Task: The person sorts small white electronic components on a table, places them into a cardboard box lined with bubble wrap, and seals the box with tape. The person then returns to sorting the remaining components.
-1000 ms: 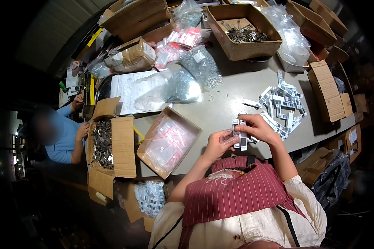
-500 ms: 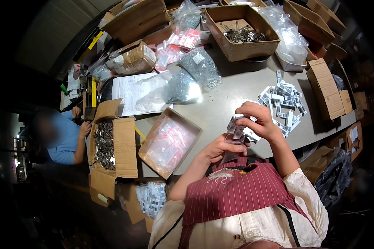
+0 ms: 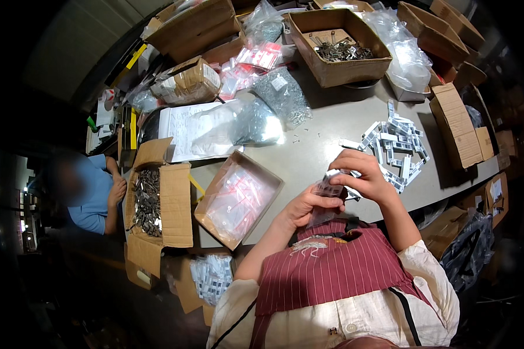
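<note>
In front of my apron, my left hand [image 3: 308,206] is closed around a small clear plastic bag [image 3: 320,219] whose lower end hangs below the fingers. My right hand [image 3: 361,174] grips a small white-and-grey part [image 3: 330,181] between thumb and fingers at the bag's mouth. The part seems to sit partly inside the bag; my fingers hide the rest. Just beyond the right hand lies a loose pile of similar white-and-grey parts [image 3: 397,139] on the grey table.
Left of my hands stands a carton of clear, red-striped bags [image 3: 233,203], beside a box of dark metal pieces [image 3: 147,203]. A box of metal clips [image 3: 340,65] and a bag of screws [image 3: 280,93] stand farther back. A person in blue [image 3: 93,189] sits at the left.
My right hand has come down slightly, and the white-and-grey part sits lower against the bag and my left hand. The other person's hands have moved down and together.
</note>
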Available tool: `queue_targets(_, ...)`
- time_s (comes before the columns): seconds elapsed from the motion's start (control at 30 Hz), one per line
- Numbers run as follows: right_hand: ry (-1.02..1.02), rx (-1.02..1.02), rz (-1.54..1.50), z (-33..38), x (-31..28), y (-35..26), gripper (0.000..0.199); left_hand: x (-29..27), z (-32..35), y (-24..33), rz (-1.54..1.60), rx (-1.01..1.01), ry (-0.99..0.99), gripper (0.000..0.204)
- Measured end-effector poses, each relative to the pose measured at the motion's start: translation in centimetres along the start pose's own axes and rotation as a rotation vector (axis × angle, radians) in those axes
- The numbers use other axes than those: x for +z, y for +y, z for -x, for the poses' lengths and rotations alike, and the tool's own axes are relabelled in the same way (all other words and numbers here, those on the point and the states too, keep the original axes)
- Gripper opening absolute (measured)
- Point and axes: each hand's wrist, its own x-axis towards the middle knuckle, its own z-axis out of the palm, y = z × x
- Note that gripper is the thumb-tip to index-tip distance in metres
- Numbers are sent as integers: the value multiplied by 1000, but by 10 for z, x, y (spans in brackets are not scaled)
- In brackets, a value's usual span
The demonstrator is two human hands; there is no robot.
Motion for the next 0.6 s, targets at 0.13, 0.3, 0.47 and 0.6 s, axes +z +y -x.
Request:
queue_targets(0.13, -57, 276, -116, 3, 11, 16, 20, -3, -2, 17, 83, -82, -18, 26)
queue_targets(0.3, -45, 423, -238, 0, 10, 18, 21, -11, -5, 16, 590, -319, -16, 33)
queue_targets(0.47, -34, 227, -134, -14, 10, 8, 24, -18, 2, 21, 811, -315, -84, 42)
queue_targets(0.6, -104, -68, 79, -25, 8, 13, 21, -21, 6, 31, 873, -178, -289, 45)
